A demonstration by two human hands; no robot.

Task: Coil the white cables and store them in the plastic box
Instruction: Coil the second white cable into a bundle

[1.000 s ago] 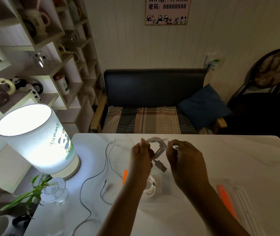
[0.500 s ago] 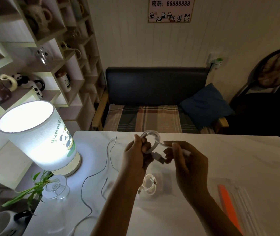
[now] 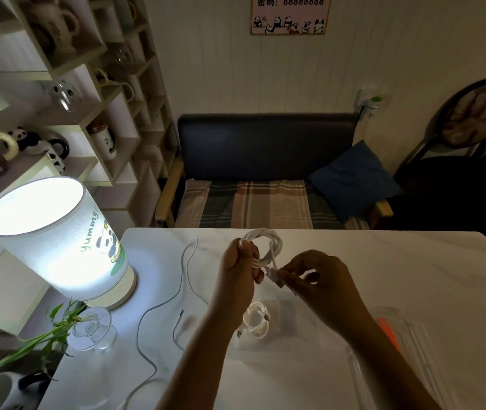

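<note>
Coil (image 3: 265,247) raised, right hand (image 3: 310,273) pinching blurred plug (image 3: 276,278)

The room is dim; nearly all the light comes from the lit table lamp (image 3: 55,241) at my left, whose open top glares to blown-out white. It washes the near worktop (image 3: 413,276) pale blue while my hands (image 3: 240,267) show as dark shapes. The wide lens bends the shelves (image 3: 58,69) at the left edge, and the far right falls into near black.

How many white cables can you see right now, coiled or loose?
3. One coiled cable held in the left hand, its plug end pinched by the right hand; one finished coil beneath the hands; one loose cable beside the lamp. Others may be hidden.
</note>
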